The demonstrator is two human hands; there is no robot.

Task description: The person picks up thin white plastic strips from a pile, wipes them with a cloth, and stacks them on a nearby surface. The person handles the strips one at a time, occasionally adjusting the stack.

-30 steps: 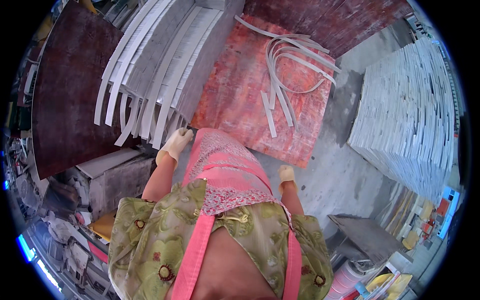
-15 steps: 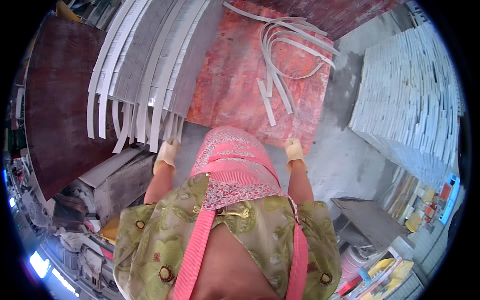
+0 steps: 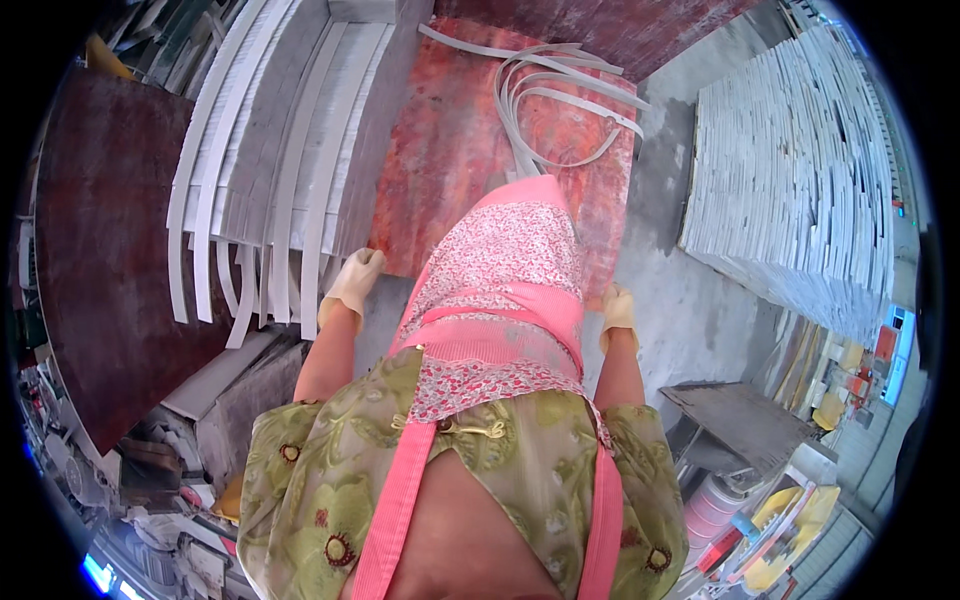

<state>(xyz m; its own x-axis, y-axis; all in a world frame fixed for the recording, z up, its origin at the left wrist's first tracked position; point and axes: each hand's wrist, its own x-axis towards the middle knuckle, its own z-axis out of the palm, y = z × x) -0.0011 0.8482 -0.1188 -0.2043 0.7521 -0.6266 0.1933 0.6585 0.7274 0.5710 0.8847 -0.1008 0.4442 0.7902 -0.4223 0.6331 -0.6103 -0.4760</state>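
My left hand [image 3: 356, 277], in a cream glove, hangs beside my apron with its fingers curled in and nothing seen in them. It is nearest to the stack of thin grey-white boards [image 3: 262, 130] and the near left corner of a red-stained sheet [image 3: 430, 150]. Level with the sheet's near right corner is my right hand [image 3: 619, 305], gloved alike, fingers also curled, with no object showing. Whether either hand touches the sheet is hard to tell. Long pale strips [image 3: 312, 170] drape over the stack, their ends hanging loose. More strips [image 3: 560, 75] lie looped on the sheet.
A tall stack of white boards [image 3: 790, 180] stands at the right. At the left leans a dark red panel [image 3: 110, 250]. Nearer on the right are a grey board [image 3: 740, 415] and a pink drum-like container [image 3: 715, 505]. Grey floor [image 3: 655, 345] shows beside the sheet.
My apron has swung forward over the sheet, hiding the short strips' ends. My left hand has come up close to the sheet's corner; the right hand has shifted slightly to the right.
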